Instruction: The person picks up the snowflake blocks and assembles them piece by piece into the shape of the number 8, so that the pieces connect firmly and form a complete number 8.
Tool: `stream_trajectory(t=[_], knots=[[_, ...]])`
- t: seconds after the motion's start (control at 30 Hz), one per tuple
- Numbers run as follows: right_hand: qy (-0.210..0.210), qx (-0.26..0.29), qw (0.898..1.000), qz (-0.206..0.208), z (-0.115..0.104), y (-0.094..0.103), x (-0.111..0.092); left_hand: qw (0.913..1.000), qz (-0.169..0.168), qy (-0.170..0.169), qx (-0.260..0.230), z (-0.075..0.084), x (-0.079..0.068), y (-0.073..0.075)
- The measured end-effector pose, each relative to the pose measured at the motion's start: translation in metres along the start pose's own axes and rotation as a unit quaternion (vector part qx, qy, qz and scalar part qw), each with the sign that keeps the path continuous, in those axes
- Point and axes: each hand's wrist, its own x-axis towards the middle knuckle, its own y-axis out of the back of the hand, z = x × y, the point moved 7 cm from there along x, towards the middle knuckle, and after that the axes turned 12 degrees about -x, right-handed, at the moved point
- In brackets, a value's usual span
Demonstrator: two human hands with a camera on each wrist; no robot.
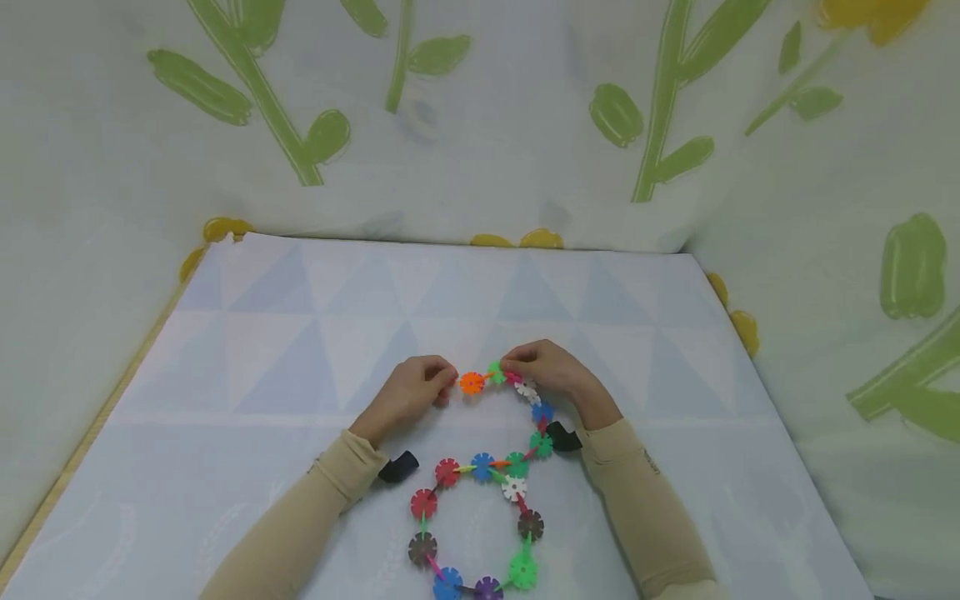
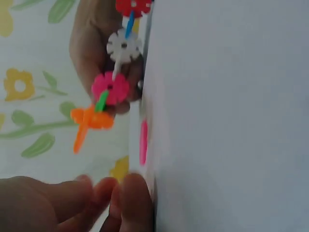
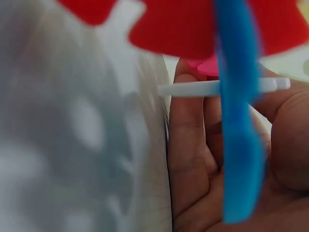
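Slotted plastic snowflake discs are joined into a chain (image 1: 481,467) that forms a closed lower loop and a curved upper arm. At the curve's left end sits an orange disc (image 1: 472,383). My right hand (image 1: 551,368) pinches the chain near that end, around the green disc (image 1: 494,372) and a pink disc (image 2: 110,88). Just left of the orange disc is my left hand (image 1: 412,387), apart from it, its fingers loosely bent with nothing visible between them. In the right wrist view, a blue disc (image 3: 239,121), seen edge-on, covers part of the right hand.
A table (image 1: 262,500) with a pale triangle-patterned cover lies beneath. Behind and beside it hang white curtains (image 1: 480,167) with green leaf prints. Black pieces sit by the left wrist (image 1: 399,467) and the right wrist (image 1: 564,436).
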Motion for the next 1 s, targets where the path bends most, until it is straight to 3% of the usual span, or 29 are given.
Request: stream_trajectory(t=[0.1,0.23,0.43,0.53,0.67,0.87,1.0], knots=[[0.010,-0.004,1.000,-0.004,-0.002,0.002,0.001,0.9966,0.000,-0.041,0.071,0.008,0.005,0.006],[0.013,0.003,1.000,-0.008,-0.006,0.003,0.000,0.9853,-0.028,-0.073,0.152,0.019,0.014,0.000],[0.002,0.008,1.000,-0.018,-0.008,-0.001,0.000,0.9698,-0.035,-0.080,0.228,0.024,0.021,-0.010],[0.002,0.009,1.000,-0.015,-0.006,-0.001,0.000,0.9667,-0.035,-0.079,0.241,0.025,0.023,-0.012],[0.003,0.010,1.000,-0.012,-0.005,-0.002,0.000,0.9709,-0.040,-0.072,0.225,0.024,0.023,-0.010],[0.001,0.001,1.000,-0.015,-0.004,-0.002,0.000,0.9895,-0.048,-0.043,0.129,0.011,0.014,0.005],[0.006,0.006,1.000,-0.015,-0.005,-0.001,-0.001,0.9962,-0.051,-0.008,0.070,0.002,0.003,0.011]])
